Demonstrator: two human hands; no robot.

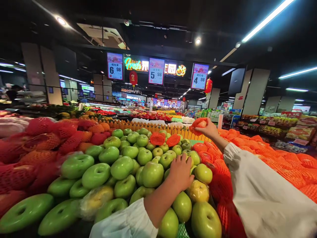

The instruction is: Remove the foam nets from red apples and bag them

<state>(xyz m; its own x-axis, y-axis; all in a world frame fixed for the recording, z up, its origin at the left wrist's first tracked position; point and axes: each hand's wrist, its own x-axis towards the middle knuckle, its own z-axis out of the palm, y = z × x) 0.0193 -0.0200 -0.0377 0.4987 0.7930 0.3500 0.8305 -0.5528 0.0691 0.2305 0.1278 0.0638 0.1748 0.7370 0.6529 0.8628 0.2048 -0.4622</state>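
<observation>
Netted fruit (195, 127), one: held in the right hand (210, 128), fingers closed round it, raised near the orange fence (148, 126). Probably light, firm, easily bruised; net soft, may slide; best held round the middle.
Left hand (180, 172): palm down, fingers spread over green apples (153, 174), likely smooth, slippery.

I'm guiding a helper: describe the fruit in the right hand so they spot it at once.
Start at the big heap of green fruit. Toward its far right corner, before the yellow fence, the right hand holds a fruit in orange netting. Netted neighbours lie on the display; this one is held up.
</observation>
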